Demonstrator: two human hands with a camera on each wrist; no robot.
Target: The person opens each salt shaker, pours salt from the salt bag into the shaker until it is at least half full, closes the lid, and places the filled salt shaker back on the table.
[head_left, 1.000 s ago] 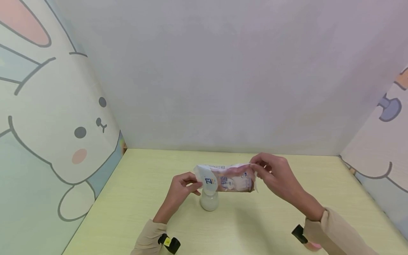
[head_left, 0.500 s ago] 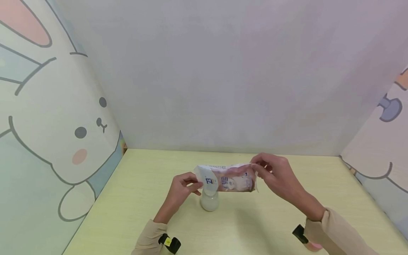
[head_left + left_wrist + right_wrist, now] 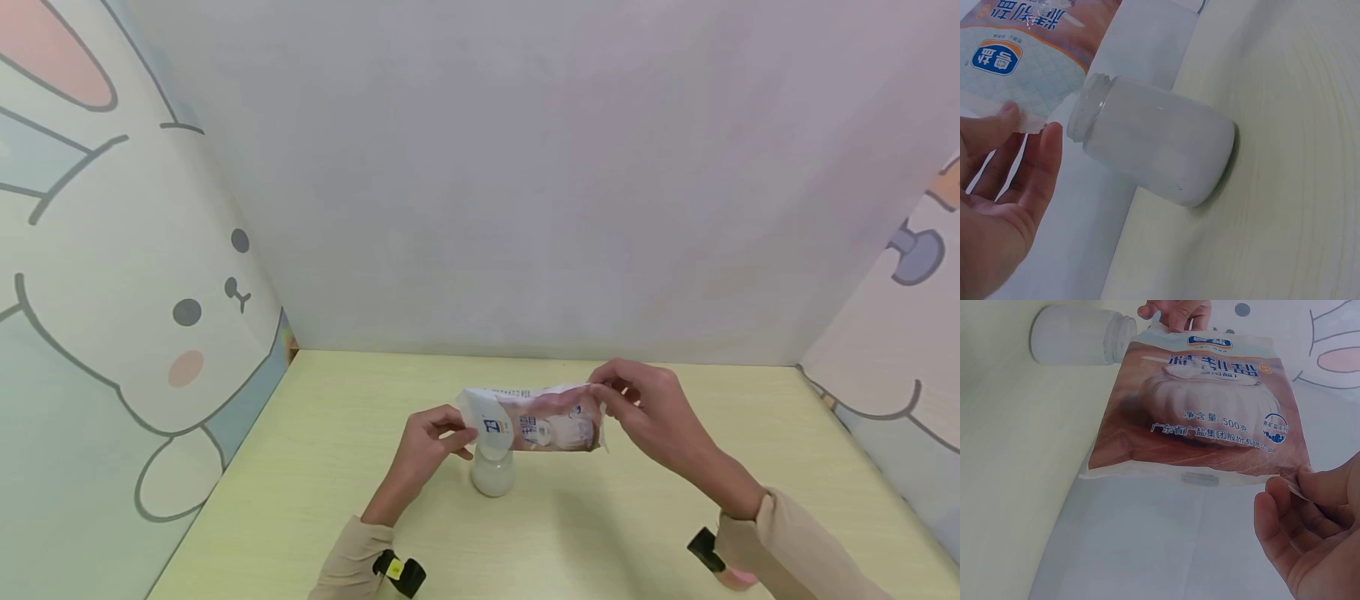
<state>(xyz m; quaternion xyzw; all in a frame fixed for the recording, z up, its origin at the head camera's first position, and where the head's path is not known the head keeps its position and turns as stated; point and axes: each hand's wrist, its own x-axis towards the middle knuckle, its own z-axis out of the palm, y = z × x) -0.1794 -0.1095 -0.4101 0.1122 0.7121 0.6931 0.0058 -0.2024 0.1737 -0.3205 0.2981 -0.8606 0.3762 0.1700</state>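
A printed salt bag (image 3: 555, 427), brown and white, is held sideways in the air between both hands. My left hand (image 3: 426, 450) pinches a corner of its pale end between thumb and fingers. At the other end, my right hand (image 3: 651, 408) pinches the upper corner, which shows up close as the sealed edge of the bag (image 3: 1210, 425) in the right wrist view. Under the pale end stands an upright glass jar (image 3: 492, 478) without a lid. White contents nearly fill the jar (image 3: 1160, 144) in the left wrist view, and the bag's pale corner is right by its mouth.
Jar and hands are over a pale yellow table (image 3: 300, 517). A grey-white wall (image 3: 540, 208) rises behind it, with cartoon-printed panels (image 3: 112, 275) on both sides. A small pink item (image 3: 738, 578) shows partly under the right sleeve.
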